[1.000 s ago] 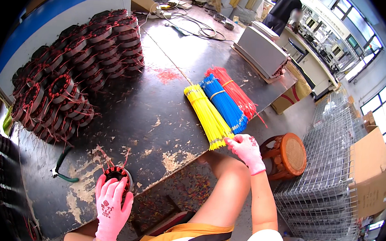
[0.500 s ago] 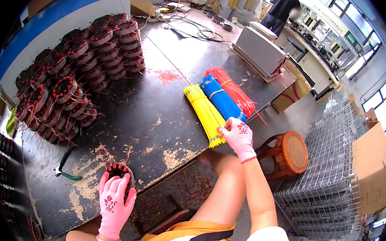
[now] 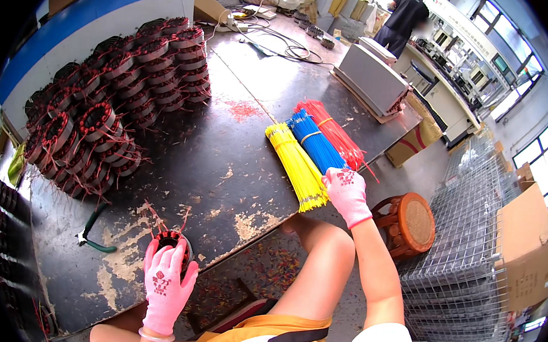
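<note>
My left hand, in a pink glove, is closed around a ring-shaped motor stator with red windings near the table's front edge. A few thin red leads stand up from the stator's far side. My right hand, also gloved in pink, is at the near end of a bundle of blue wires. Its fingers are bent together there, and whatever lies between them is hidden. Left of the blue bundle lies a bundle of yellow wires; to its right is a bundle of red wires.
Many stacked stators fill the table's left side. Green-handled pliers lie in front of them. Farther back are a grey box-shaped object and loose cables. A wooden stool and wire cages stand right; a person stands behind.
My right hand has shifted slightly right, from between the yellow and blue ends to the blue bundle's end. My left hand stays on the stator. The view has moved a little.
</note>
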Demonstrator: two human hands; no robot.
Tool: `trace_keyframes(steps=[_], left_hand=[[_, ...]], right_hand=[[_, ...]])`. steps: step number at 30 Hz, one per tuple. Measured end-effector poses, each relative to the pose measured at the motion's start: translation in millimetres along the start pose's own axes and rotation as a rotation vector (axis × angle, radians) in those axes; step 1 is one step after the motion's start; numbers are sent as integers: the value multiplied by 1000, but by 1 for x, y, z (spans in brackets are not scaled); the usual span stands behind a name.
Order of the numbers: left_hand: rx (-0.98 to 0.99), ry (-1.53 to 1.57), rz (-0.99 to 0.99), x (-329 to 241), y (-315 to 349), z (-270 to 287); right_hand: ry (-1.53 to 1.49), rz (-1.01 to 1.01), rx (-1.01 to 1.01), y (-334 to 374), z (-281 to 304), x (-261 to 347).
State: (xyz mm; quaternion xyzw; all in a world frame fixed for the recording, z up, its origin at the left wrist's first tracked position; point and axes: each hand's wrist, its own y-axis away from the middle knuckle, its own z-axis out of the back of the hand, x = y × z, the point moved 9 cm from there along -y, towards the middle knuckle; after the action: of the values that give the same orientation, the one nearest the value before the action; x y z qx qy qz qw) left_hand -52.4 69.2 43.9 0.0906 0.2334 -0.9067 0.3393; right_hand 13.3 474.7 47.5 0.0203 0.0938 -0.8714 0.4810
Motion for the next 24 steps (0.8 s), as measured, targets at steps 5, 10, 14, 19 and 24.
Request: trace_keyframes(steps=[5, 10, 14, 19, 24], left_hand=[[-9, 1, -13, 0, 0, 0], [-9, 12, -10, 0, -1, -1], [-20, 13, -10, 1, 0, 0], [-24, 12, -10, 1, 0, 0], [-30, 15, 11, 4, 0, 0]], right_hand=[[71, 46, 47, -9, 8, 10], [112, 131, -139, -9, 23, 13], [41, -6, 33, -10, 17, 2], [-45, 44, 58, -5, 13, -3], [-119, -34, -10, 2, 18, -7]])
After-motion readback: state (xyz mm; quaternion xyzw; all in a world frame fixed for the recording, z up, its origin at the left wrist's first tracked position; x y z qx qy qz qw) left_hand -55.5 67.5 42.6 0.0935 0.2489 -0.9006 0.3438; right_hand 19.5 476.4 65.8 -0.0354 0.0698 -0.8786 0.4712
